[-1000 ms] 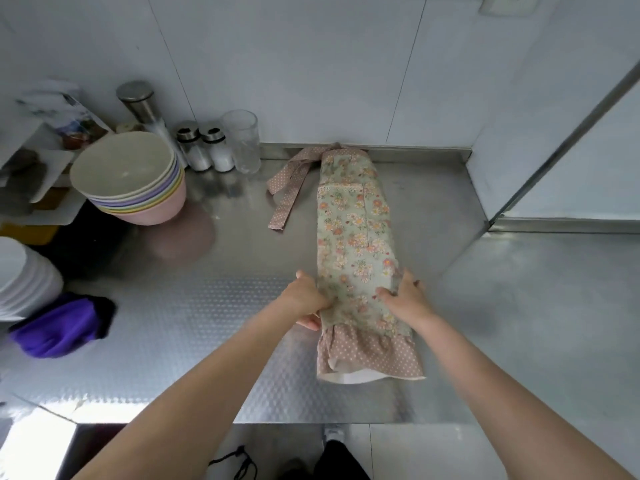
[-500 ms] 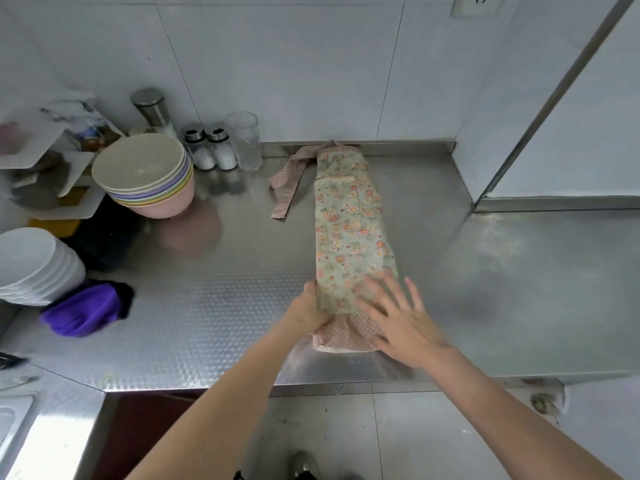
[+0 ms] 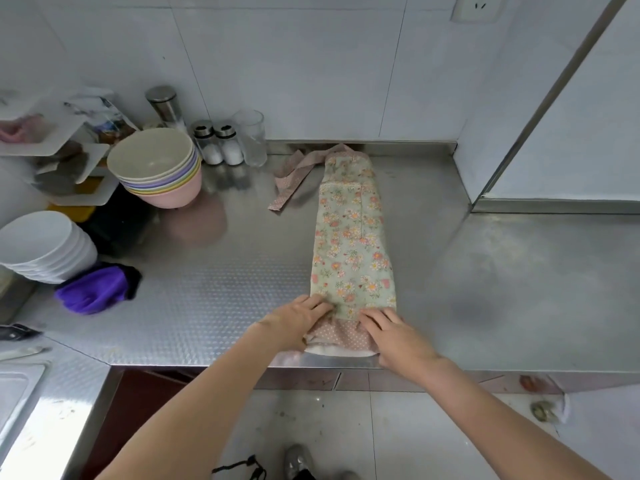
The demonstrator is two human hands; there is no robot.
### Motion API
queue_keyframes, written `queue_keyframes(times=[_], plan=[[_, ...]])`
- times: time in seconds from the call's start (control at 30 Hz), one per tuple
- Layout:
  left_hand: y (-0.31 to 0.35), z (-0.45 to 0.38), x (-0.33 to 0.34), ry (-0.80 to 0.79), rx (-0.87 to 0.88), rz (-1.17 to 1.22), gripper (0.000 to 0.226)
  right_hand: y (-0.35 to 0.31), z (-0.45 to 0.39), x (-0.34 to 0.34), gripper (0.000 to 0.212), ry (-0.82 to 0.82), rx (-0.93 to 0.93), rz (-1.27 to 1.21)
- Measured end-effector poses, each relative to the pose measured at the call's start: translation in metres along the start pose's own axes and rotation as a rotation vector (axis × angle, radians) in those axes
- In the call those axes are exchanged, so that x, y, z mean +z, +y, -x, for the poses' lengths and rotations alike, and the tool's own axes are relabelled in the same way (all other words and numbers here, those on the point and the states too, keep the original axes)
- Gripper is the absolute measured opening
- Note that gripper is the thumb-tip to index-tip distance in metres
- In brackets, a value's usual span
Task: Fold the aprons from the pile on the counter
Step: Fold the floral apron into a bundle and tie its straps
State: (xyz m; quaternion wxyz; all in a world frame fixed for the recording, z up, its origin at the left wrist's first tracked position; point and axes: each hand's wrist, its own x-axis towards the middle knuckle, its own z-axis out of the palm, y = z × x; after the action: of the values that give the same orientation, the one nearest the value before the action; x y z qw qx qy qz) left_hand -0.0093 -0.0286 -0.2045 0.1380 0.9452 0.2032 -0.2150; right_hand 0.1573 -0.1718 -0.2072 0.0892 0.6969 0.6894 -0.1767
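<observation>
A floral apron [image 3: 351,244], folded lengthwise into a narrow strip, lies on the steel counter [image 3: 214,289] from the back wall to the front edge. Its pink dotted straps [image 3: 294,178] trail out to the left at the far end. Both hands are at the near end, on the pink dotted ruffle hem. My left hand [image 3: 298,323] grips the hem's left corner, fingers curled over the fabric. My right hand [image 3: 398,337] holds the hem's right side, fingers closed on the ruffle. The hem's underside is hidden.
A stack of coloured bowls [image 3: 156,168] and a stack of white bowls [image 3: 41,247] stand at the left, with a purple cloth [image 3: 93,292] beside them. Shakers [image 3: 218,143] and a glass [image 3: 251,136] line the back wall. A sink [image 3: 17,393] is at the lower left.
Both hands slid from the strip's floral part down to the ruffle hem at the counter's front edge. My right hand's spread fingers have closed on the fabric.
</observation>
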Motion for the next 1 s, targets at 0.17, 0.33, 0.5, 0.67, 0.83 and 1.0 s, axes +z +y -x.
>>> queue_keyframes(times=[0.17, 0.33, 0.5, 0.67, 0.83, 1.0], plan=[[0.001, 0.007, 0.017, 0.04, -0.047, 0.138, 0.089, -0.006, -0.009, -0.01, 0.031, 0.176, 0.195, -0.181], [0.002, 0.004, 0.023, 0.214, -0.304, 0.478, 0.038, 0.008, -0.022, -0.034, 0.017, 0.085, 0.318, -0.489], [-0.002, 0.004, 0.02, 0.36, -0.426, 0.612, 0.031, 0.021, -0.018, -0.026, 0.016, -0.094, 0.318, -1.002], [-0.011, -0.005, 0.001, 0.308, -0.428, 0.646, 0.034, 0.033, -0.016, -0.022, 0.038, -0.097, 0.334, -0.992], [-0.012, -0.015, -0.006, 0.246, -0.464, 0.628, 0.043, 0.035, -0.033, -0.025, 0.016, -0.047, 0.499, -1.024], [-0.004, -0.013, -0.011, 0.473, -0.503, 0.366, 0.028, 0.031, -0.045, -0.03, 0.032, -0.122, 0.621, -0.857]])
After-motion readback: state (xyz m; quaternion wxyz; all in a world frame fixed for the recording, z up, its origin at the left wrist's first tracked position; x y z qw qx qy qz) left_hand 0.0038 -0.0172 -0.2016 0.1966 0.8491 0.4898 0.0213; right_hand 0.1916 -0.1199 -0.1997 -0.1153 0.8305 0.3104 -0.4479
